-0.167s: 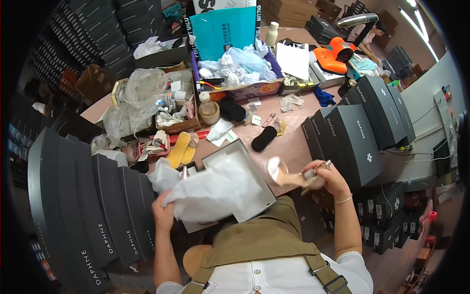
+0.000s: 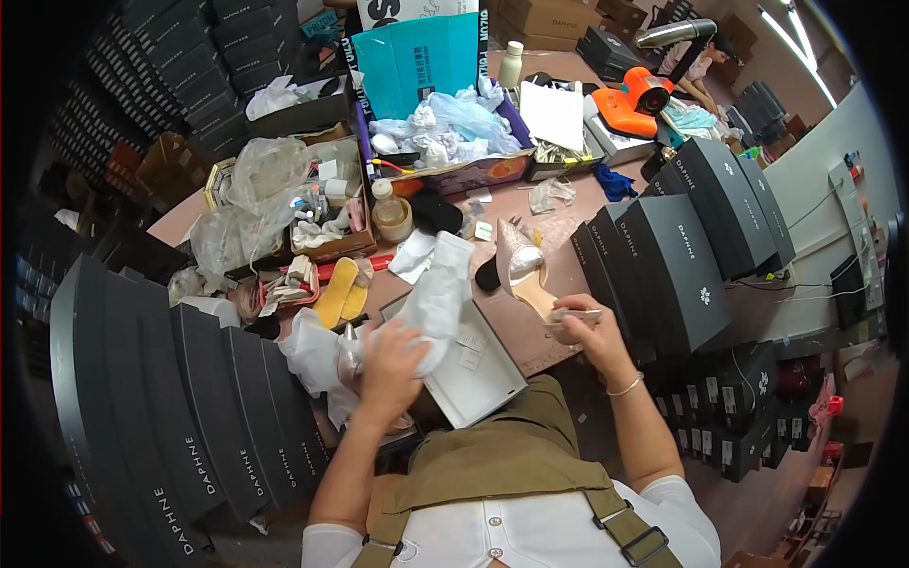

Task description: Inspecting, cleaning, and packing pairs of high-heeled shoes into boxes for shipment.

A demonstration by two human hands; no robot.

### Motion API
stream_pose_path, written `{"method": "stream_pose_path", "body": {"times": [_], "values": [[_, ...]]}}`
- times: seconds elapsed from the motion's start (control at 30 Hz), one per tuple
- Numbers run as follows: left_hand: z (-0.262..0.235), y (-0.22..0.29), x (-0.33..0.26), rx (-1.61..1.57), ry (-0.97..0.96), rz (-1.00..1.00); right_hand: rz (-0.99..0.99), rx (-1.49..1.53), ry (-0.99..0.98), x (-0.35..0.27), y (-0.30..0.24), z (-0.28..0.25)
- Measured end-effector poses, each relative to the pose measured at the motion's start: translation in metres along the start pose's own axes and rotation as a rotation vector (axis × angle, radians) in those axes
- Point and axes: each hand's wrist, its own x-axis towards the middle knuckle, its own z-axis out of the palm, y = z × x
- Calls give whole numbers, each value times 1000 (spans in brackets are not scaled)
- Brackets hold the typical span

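Observation:
A pale metallic pointed-toe shoe (image 2: 520, 248) is gripped at its heel end by my right hand (image 2: 595, 331), toe pointing away from me. My left hand (image 2: 390, 367), blurred by motion, has hold of white tissue paper (image 2: 441, 301) that bunches upward from the fingers. Under the paper lies an open shoebox part (image 2: 478, 383), white inside, with small printed slips in it. Left of my left hand, a second metallic shoe (image 2: 349, 358) shows partly among more white tissue (image 2: 311, 348); my hand and wrist hide the rest of it.
Dark shoeboxes are stacked at the left (image 2: 180, 407) and right (image 2: 670, 256). Along the back stand a carton of crumpled plastic (image 2: 445, 178), a bottle (image 2: 510, 64) and an orange device (image 2: 630, 104). Yellow insoles (image 2: 343, 292) lie by the box. Another person (image 2: 696, 80) sits far right.
My left hand has swung right and away from me, lifting and bunching the tissue. My right hand has moved left, and the shoe now points toe-away, beside the box.

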Motion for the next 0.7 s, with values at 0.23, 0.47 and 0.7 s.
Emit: {"method": "stream_pose_path", "body": {"times": [0.23,0.47,0.7], "values": [[104,10,-6,-1919,-57,-800,-229,-88,-203,-33,0,82],[81,47,-24,-2231,253,-1121,-462,-746,-446,17,8,118],[64,53,-38,-1989,347,-1187,-834,-750,-507,41,36,142]]}}
